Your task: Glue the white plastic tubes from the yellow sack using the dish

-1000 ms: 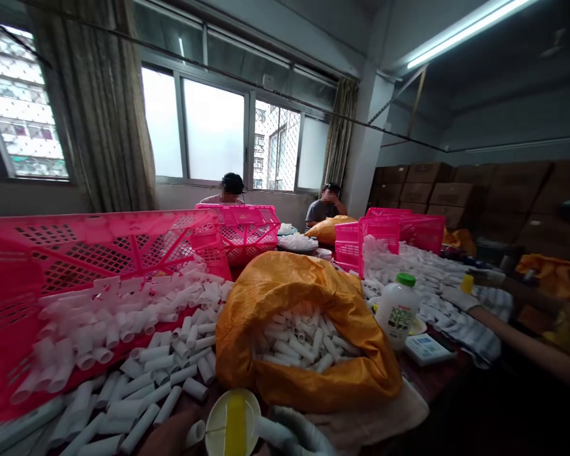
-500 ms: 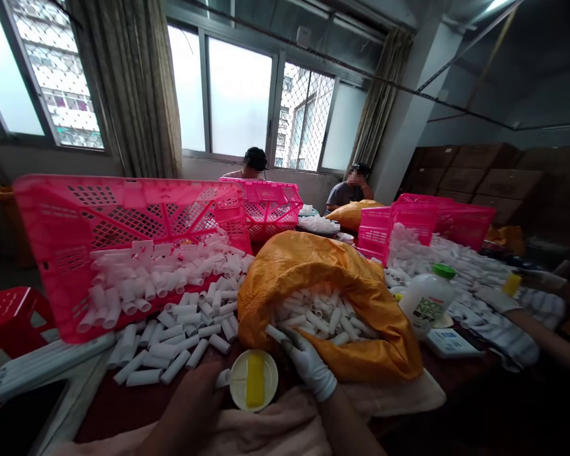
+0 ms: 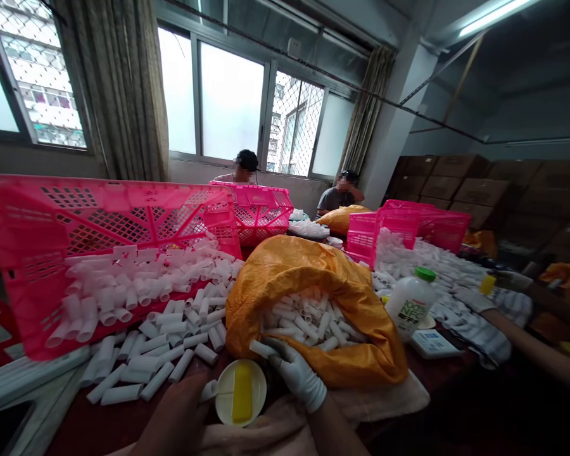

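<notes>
My left hand (image 3: 178,405), bare and dark in shadow, is closed on a short white plastic tube (image 3: 209,390) whose end sticks out toward a small round dish (image 3: 225,405). A yellow block (image 3: 242,392) lies in that dish, with a thin stick-like line beside it. My right hand (image 3: 297,373), in a white glove with dark fingertips, pinches another white tube (image 3: 262,348) in front of the open orange sack (image 3: 308,266). Inside the sack is a heap of similar white tubes (image 3: 308,323). More loose tubes (image 3: 156,364) lie on the table left of the dish.
A tipped pink crate (image 3: 109,221) spills tubes at left. To the right stand a green-capped bottle (image 3: 411,301) and a flat white device (image 3: 434,344). A co-worker's gloved hand (image 3: 475,299) is at far right beside a striped cloth (image 3: 475,329). Two people sit by the windows.
The view has swung a little to the right, so everything sits further left. Both hands keep their tubes and stay in about the same place by the dish and sack.
</notes>
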